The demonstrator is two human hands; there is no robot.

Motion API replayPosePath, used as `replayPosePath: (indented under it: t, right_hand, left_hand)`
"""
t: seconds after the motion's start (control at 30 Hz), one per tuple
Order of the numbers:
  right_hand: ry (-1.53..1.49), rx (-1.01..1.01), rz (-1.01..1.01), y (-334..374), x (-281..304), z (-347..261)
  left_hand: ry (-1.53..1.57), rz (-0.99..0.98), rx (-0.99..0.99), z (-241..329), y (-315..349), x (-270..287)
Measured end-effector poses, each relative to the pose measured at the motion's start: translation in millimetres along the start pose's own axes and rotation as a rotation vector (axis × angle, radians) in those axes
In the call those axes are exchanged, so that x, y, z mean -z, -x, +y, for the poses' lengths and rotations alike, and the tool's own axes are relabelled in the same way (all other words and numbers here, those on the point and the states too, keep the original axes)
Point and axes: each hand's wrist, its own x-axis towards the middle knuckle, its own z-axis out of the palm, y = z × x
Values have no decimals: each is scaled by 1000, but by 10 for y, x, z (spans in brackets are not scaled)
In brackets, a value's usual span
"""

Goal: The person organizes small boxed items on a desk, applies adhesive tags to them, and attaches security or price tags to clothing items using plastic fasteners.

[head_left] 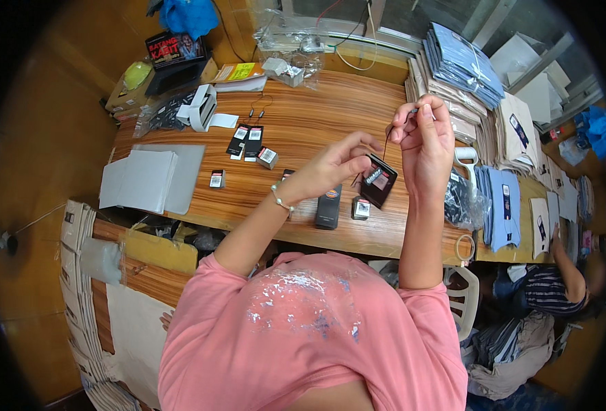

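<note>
Above the table, my left hand (340, 164), with a beaded bracelet at its wrist, is closed at the top edge of a black hang tag (378, 186). A thin dark cord (386, 140) runs up from the tag to my right hand (423, 130), where thumb and fingers pinch its upper end. Below the hands lie a stack of black tags (327, 209) and a small stack of white barcode stickers (361, 208). Another sticker stack (267, 157) sits left of my left hand, beside two black tags (253, 142) with cords. My left forearm partly hides another dark tag.
Folded blue garments (460, 65) and beige garments (515, 133) are piled along the right. White sheets (142, 179) lie at the table's left, near a white label dispenser (199, 109). A tape roller (466, 157) rests right of my right hand. Another person (556, 284) sits far right.
</note>
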Motion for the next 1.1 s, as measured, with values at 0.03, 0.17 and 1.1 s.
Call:
replayPosePath:
  t: [0.03,0.17,1.1]
  right_hand:
    - [14,21,15,22,-14,-29]
    - [70,93,40,64,-44,-116]
    - [26,124,221,460,192,-496]
  left_hand:
    - [-171,116,-175,-48,-18,-28]
    - [-823,523,-635,-97,-11,-115]
    - [2,311,-226,381,-198,-233]
